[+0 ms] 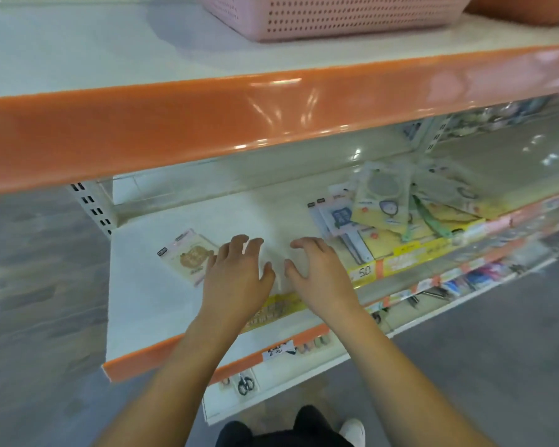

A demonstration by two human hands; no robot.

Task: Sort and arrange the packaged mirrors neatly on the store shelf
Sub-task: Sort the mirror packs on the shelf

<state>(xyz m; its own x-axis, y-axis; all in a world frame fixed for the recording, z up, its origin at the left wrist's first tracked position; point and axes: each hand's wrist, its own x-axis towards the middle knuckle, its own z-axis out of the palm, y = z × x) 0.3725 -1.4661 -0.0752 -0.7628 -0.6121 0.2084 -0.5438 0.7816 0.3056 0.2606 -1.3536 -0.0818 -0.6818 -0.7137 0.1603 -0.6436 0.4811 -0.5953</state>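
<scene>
Mirrors [397, 204] lie jumbled at the shelf's [136, 285] right edge; left hand [236, 279] and right hand [320, 275] hover empty, grips spread, probably gathering next.

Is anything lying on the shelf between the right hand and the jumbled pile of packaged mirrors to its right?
Nothing visible does. The right hand hovers open over bare white shelf, and the heap of yellow and white packaged mirrors starts just to its right, with only empty shelf surface between.

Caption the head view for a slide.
Both hands, left hand and right hand, hover empty over the shelf between packaged mirrors.
</scene>
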